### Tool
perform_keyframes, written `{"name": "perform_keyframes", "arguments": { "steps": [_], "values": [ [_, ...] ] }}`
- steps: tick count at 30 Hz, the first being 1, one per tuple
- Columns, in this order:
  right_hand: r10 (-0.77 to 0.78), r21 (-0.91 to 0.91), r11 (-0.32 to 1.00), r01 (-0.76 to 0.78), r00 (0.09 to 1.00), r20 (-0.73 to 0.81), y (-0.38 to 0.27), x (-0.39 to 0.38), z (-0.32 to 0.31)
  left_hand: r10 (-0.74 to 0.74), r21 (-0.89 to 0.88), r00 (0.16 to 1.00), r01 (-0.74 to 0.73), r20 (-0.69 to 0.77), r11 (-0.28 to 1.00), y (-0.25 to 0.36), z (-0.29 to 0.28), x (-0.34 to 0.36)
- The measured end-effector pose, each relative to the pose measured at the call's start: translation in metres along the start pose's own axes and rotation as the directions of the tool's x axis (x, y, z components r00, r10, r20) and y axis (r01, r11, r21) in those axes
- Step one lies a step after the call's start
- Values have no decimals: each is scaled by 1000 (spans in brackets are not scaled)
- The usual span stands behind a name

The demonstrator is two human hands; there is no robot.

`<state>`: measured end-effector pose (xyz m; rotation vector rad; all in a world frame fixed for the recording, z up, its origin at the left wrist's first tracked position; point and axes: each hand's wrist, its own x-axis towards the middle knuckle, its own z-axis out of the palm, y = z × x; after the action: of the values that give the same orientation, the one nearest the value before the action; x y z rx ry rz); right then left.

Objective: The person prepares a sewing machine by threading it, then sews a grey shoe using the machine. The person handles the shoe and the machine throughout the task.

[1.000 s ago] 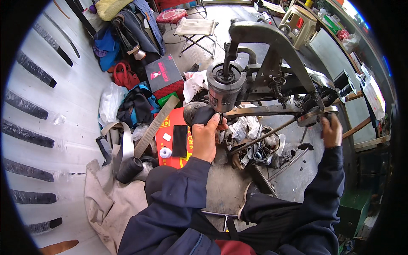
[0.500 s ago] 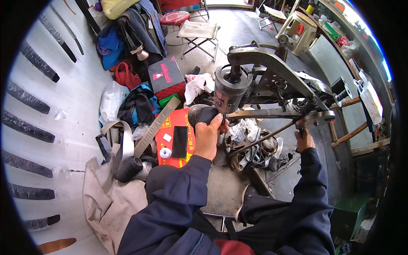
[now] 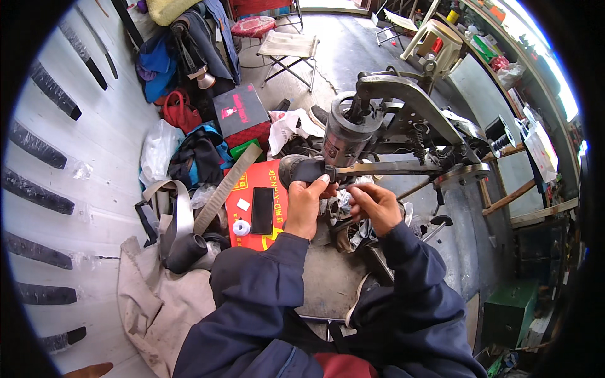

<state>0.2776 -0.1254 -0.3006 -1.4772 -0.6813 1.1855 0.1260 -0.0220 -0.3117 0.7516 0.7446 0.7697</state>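
My left hand (image 3: 305, 209) grips a dark shoe (image 3: 304, 170) at the tip of the narrow arm of a hand-cranked sewing machine (image 3: 403, 104). The shoe's upper sits beneath the machine's round head (image 3: 350, 135), with the thumb pressed along its near side. Just right of the shoe, my right hand (image 3: 379, 206) hangs with thumb and fingertips pinched together. Whatever lies in that pinch, if anything, is too small to make out. The crank wheel (image 3: 463, 176) at the machine's right end has no hand on it.
A black phone (image 3: 262, 210) and a white thread spool (image 3: 241, 227) lie on a red printed sheet (image 3: 277, 189) at left. Bags and a dark box (image 3: 241, 113) crowd behind. Folding stool (image 3: 290, 47) stands farther back; a green box (image 3: 509, 313) sits low right.
My right hand has left the crank wheel and come left to beside the shoe, its fingers now pinched. My left hand keeps its grip on the shoe. The whole view has shifted slightly.
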Motion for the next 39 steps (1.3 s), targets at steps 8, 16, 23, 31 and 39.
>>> {"name": "perform_keyframes", "arguments": {
  "steps": [8, 16, 23, 31, 39],
  "values": [
    [-17, 52, 998, 18, 999, -31, -11, 29, 47, -24, -10, 999, 24, 28, 1000, 11, -7, -8],
    [65, 265, 963, -45, 996, -67, -7, 29, 51, -120, -273, 990, 134, 68, 953, 12, -10, -7],
    [52, 276, 961, -31, 996, -70, -7, 28, 53, -204, -244, 978, 211, 52, 947, 12, -8, -6],
    [-3, 160, 987, 8, 1000, -30, -6, 30, 50, -173, -207, 984, 177, 38, 962, 15, -2, -1],
    [-33, 231, 972, 42, 998, -45, -3, 27, 55, 9, -45, 1000, -10, -22, 999, 21, 6, 0]
  ]
}}
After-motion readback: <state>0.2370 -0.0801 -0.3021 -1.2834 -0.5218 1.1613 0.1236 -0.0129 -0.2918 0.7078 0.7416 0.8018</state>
